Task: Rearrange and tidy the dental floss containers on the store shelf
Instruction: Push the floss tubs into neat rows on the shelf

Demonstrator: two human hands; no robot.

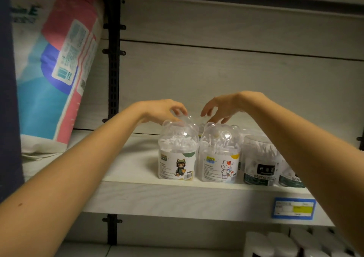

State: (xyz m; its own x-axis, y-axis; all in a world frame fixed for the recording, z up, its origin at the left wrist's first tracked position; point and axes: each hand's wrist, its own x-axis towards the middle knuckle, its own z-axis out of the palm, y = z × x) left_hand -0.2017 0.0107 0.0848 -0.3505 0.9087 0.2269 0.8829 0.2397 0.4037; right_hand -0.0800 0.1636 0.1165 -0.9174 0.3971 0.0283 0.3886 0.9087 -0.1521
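"DENTAL" (rest unclear) on dark-labelled jar (259, 166)

Pale, wood-grained shelf (149, 197), running left to right across the view. Bears a blue price tag (293, 208) on the front edge, toward the right. Holds at the far left a big soft pack (59, 69) in pink, blue and white, standing tilted on its crumpled base. Carries along the near edge, right of the middle, a row of upright clear tubs well apart from the pack: green-cat tub (178, 158) leftmost, white-cat tub (219, 164) just beside it on the right, both with domed lids. Then dark-labelled tub (260, 164) marked DENTAL, and second dark tub (289, 179), half hidden. Shows more domed lids farther back, behind the row.
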